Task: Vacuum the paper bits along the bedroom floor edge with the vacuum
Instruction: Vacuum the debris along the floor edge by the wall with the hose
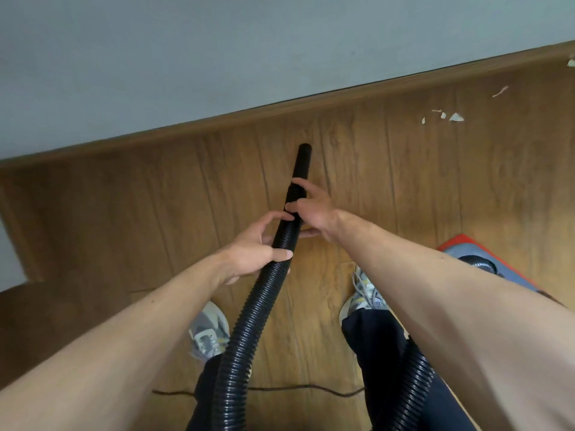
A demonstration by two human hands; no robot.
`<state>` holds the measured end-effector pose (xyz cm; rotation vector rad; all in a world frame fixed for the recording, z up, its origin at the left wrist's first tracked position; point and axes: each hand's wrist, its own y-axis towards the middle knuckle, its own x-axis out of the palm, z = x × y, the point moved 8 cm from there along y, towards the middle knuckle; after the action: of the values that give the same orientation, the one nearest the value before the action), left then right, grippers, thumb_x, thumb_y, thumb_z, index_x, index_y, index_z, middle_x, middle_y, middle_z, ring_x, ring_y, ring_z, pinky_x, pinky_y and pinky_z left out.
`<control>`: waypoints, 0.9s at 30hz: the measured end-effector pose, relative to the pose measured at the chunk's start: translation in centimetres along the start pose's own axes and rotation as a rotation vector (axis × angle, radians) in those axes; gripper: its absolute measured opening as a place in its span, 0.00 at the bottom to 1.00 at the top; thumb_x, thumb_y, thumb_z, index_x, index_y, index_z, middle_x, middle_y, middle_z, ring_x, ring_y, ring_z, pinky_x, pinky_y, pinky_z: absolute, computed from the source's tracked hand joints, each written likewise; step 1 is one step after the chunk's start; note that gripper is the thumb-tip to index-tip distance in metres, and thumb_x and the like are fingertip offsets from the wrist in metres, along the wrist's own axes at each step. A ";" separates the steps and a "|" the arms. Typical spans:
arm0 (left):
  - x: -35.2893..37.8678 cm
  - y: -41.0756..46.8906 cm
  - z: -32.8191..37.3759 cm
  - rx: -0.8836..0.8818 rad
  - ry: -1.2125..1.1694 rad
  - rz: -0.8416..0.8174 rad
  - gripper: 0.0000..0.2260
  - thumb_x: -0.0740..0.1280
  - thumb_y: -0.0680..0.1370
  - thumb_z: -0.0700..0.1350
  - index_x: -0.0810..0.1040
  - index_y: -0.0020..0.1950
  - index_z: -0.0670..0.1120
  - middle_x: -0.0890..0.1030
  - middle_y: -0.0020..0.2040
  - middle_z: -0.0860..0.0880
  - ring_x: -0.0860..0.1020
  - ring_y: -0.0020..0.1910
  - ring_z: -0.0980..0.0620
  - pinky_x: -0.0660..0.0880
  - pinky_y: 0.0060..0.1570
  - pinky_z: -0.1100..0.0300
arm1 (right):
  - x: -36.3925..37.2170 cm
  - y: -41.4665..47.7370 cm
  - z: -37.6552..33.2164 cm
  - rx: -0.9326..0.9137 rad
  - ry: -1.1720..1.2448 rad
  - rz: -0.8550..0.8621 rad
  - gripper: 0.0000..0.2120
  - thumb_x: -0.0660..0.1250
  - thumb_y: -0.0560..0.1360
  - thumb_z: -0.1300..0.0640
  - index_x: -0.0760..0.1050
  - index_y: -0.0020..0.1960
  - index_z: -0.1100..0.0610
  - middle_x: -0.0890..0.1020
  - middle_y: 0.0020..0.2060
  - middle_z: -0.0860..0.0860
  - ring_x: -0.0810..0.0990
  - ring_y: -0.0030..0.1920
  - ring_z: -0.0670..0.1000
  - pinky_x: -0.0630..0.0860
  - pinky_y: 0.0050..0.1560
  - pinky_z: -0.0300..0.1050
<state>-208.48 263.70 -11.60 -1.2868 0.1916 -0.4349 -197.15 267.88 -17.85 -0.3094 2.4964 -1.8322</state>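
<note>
Both hands on the black ribbed hose [258,303]; left hand [253,253] wrapped around it lower down; right hand [311,209] clasping nearer the smooth nozzle [302,161], pointing at the wooden floor [404,181] short of the skirting board [311,102]; paper bits [455,117] scattered off right, well apart from the nozzle.

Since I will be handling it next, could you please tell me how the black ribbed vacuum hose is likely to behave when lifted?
The black ribbed vacuum hose probably flexes freely: it curves below the left hand. Its ridges likely resist slipping. The smooth nozzle tip past the right hand looks rigid.
</note>
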 end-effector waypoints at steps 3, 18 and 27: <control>-0.7 -0.3 -0.5 -0.005 -0.007 0.014 0.27 0.69 0.77 0.32 0.71 0.66 0.60 0.84 0.54 0.44 0.85 0.48 0.40 0.82 0.49 0.42 | 1.0 0.2 -0.1 -0.002 -0.021 -0.019 0.31 0.63 0.79 0.65 0.62 0.76 0.42 0.76 0.64 0.54 0.81 0.45 0.50 0.81 0.38 0.45; 5.9 2.6 4.7 0.004 0.070 -0.062 0.28 0.69 0.77 0.31 0.70 0.67 0.59 0.80 0.55 0.43 0.84 0.49 0.37 0.81 0.49 0.38 | -7.9 -0.9 -0.4 -0.006 0.039 0.052 0.31 0.61 0.79 0.65 0.61 0.76 0.41 0.73 0.68 0.52 0.79 0.48 0.48 0.79 0.36 0.43; 9.3 4.7 9.4 0.035 0.255 -0.078 0.27 0.69 0.76 0.29 0.70 0.67 0.55 0.80 0.55 0.40 0.83 0.47 0.37 0.81 0.50 0.38 | -13.6 -0.9 -0.9 -0.049 0.212 0.086 0.31 0.61 0.79 0.66 0.64 0.74 0.40 0.74 0.64 0.51 0.78 0.47 0.47 0.79 0.33 0.41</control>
<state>-195.59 269.20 -12.55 -1.2051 0.3470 -0.6670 -183.83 270.89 -17.96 -0.0082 2.6462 -1.8627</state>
